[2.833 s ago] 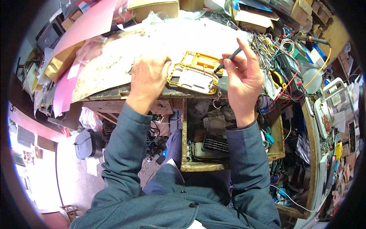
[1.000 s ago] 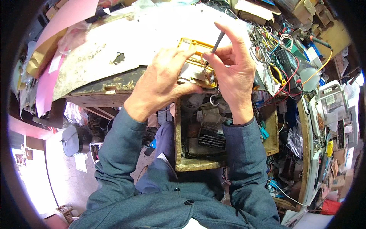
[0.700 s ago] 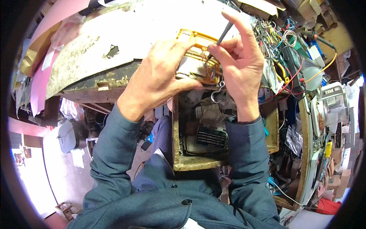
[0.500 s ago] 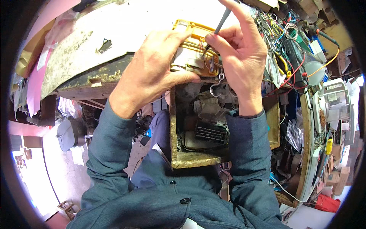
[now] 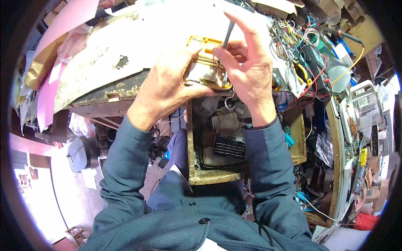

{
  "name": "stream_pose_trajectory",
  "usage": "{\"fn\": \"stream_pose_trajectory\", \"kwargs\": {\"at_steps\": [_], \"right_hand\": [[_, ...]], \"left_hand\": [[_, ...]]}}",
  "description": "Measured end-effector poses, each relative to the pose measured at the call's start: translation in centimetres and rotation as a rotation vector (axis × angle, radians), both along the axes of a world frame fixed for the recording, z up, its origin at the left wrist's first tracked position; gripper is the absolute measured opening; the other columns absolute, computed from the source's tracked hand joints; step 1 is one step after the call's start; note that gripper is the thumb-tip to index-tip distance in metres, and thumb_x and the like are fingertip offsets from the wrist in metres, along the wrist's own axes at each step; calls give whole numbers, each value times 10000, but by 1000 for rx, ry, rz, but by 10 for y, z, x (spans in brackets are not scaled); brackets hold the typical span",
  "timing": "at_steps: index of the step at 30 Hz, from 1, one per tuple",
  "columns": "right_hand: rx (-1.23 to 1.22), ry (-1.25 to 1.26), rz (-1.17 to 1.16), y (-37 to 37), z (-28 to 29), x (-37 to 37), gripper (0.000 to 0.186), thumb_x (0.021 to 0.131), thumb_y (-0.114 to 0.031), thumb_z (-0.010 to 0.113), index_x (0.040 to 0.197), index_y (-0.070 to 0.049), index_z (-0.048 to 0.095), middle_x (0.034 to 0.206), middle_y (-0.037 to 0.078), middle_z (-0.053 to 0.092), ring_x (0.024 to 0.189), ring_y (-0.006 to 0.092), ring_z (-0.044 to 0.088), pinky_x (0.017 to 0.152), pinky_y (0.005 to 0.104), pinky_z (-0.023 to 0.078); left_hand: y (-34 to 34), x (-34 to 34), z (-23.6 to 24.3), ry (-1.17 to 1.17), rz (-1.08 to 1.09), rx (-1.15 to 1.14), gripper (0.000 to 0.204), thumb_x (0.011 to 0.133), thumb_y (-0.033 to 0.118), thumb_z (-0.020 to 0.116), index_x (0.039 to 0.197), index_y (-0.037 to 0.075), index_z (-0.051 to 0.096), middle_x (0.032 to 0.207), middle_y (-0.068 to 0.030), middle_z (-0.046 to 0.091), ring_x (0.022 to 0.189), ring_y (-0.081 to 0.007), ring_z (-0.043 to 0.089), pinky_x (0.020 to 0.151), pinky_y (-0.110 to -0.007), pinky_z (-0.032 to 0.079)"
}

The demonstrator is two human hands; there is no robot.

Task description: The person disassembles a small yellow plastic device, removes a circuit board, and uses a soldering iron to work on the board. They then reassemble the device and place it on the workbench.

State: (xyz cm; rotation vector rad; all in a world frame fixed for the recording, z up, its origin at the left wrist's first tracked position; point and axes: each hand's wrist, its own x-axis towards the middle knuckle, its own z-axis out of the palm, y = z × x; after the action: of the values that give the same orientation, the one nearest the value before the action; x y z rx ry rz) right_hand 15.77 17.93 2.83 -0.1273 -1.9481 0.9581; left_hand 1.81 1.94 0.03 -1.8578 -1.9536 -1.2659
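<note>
At the bench's front edge (image 5: 90, 98) lies an opened yellow plastic case (image 5: 208, 40), with a pale inner panel and thin wires, partly covered by my fingers. My left hand (image 5: 163, 88) grips its left side, thumb along the near edge. My right hand (image 5: 251, 79) holds a slim dark screwdriver-like tool (image 5: 228, 32) almost upright between thumb and fingers, its lower end down at the case and hidden behind my thumb. Just below the case hangs a silver hook (image 5: 228, 102).
Below the bench an open wooden drawer (image 5: 192, 165) holds a drill-bit box (image 5: 229, 147) and clutter. Tangled leads and a meter (image 5: 312, 58) crowd the right. Pink sheets (image 5: 50, 98) lie at the left; a dark bag (image 5: 81, 154) sits lower left.
Since the oldest frame, my left hand has moved from beside the case onto it and grips it. My right hand has shifted leftward over the case, with the tool now more upright.
</note>
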Motion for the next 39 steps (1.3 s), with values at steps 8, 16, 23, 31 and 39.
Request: {"fn": "stream_pose_trajectory", "kwargs": {"at_steps": [8, 16, 23, 31, 39], "right_hand": [[36, -104, -60, -4, 10, 7, 711, 930, 81, 835, 1572, -157, 641, 865, -31, 724, 807, 34, 703, 722, 209, 565], [64, -130, 35, -4, 8, 7, 728, 997, 139, 696, 1650, -136, 533, 1074, 85, 807, 1028, 138, 777, 933, 294, 634], [107, -58, -83, -3, 12, 3, 676, 922, 36, 844, 1536, -182, 666, 895, 43, 775, 769, 110, 748, 713, 291, 614], [46, 9, 10, -6, 6, -1, 646, 941, 59, 789, 1530, -177, 671, 973, 59, 782, 828, 116, 753, 734, 290, 615], [167, -118, -110, -3, 18, 3, 550, 980, 82, 761, 1491, -114, 702, 1040, 32, 748, 928, 72, 719, 774, 259, 604]], "left_hand": [[-3, 5, 2, 3, 37, -13, 1013, 711, 304, 1034, 1592, 70, 591, 1314, -199, 730, 1181, -331, 722, 1037, -434, 574], [-2, 3, 0, 30, 24, 19, 1011, 717, 326, 1032, 1588, 68, 588, 1322, -200, 730, 1194, -344, 718, 1055, -442, 569], [-1, 4, 3, 26, 15, 24, 1002, 711, 311, 1029, 1577, 65, 589, 1303, -195, 729, 1164, -358, 705, 1025, -460, 563], [0, 4, 4, 28, -6, 47, 1007, 708, 301, 1026, 1578, 57, 581, 1314, -183, 730, 1184, -373, 691, 1038, -459, 553], [1, 4, 4, 4, -10, 61, 904, 732, 328, 998, 1488, 32, 599, 1291, -207, 726, 1189, -417, 687, 1054, -487, 532]]}}
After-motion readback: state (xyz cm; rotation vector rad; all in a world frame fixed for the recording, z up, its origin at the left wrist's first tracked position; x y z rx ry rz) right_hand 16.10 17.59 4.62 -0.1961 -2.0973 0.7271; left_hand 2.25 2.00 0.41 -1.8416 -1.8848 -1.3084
